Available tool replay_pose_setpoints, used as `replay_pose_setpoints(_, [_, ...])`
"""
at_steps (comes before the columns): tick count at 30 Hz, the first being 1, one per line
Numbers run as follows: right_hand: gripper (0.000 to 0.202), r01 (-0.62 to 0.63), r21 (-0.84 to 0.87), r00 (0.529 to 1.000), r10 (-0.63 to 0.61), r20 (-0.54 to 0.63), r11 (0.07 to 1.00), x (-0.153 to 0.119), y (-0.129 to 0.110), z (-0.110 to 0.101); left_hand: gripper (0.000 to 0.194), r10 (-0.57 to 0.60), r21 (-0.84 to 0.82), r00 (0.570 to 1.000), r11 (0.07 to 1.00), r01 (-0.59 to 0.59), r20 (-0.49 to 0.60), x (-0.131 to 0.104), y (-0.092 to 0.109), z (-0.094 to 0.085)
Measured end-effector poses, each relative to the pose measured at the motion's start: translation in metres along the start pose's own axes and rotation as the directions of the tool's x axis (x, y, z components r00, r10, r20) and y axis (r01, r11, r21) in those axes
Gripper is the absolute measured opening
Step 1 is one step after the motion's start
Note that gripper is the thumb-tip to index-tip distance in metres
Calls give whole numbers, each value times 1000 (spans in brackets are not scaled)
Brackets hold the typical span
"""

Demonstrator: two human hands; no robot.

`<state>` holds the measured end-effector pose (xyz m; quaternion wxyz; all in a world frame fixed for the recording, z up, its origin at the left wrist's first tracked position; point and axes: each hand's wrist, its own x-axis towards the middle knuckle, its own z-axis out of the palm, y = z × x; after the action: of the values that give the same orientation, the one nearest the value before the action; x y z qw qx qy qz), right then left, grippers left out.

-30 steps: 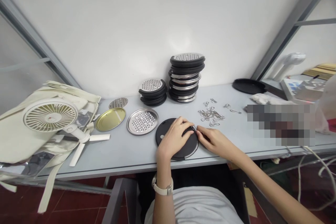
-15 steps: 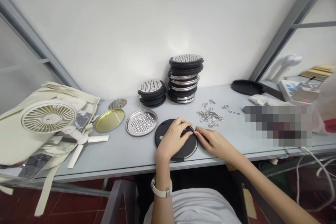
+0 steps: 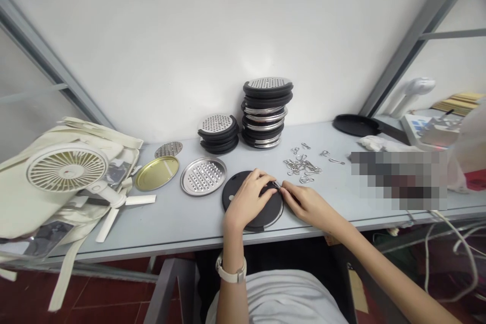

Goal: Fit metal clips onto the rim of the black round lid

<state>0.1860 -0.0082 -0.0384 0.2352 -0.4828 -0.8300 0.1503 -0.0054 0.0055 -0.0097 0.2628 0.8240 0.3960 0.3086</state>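
Note:
A black round disc (image 3: 261,215) with a thin shiny strip on part of its rim lies at the table's front edge. My left hand (image 3: 248,198) rests over it, thumb and fingers closed near the far right rim. There a small metal wire clip (image 3: 278,185) shows between my hands. My right hand (image 3: 306,203) pinches this clip between thumb and forefinger against the rim. How the clip meets the disc is hidden by my fingers. To the right lie several loose wire clips (image 3: 304,166). On the left is a round metal grater plate (image 3: 204,176).
Behind stand a tall stack of black-rimmed graters (image 3: 268,116) and a shorter stack (image 3: 218,134). A gold round lid (image 3: 157,173), a flat perforated disc (image 3: 169,149) and a white fan (image 3: 68,168) lie left. A black round pan (image 3: 356,125) is at back right.
The whole view has shifted slightly left. Both hands keep nearly the same place at the disc's rim, with the clip still in the right fingers.

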Motion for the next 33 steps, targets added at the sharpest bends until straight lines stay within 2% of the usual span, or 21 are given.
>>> replay_pose_setpoints(13, [33, -24, 78, 999, 22, 26, 997, 1, -3, -4, 24, 6, 6, 1000, 1000, -6, -2, 1, -1, 0])
replay_pose_setpoints(22, [28, -28, 45, 999, 27, 21, 999, 2, 0, 0, 24, 13, 12, 1000, 1000, -13, 1, 1, -2, 1])
replay_pose_setpoints(33, [31, -67, 167, 998, 63, 29, 984, 3, 1, -3, 26, 19, 20, 1000, 1000, -19, 7, 1, -2, 1])
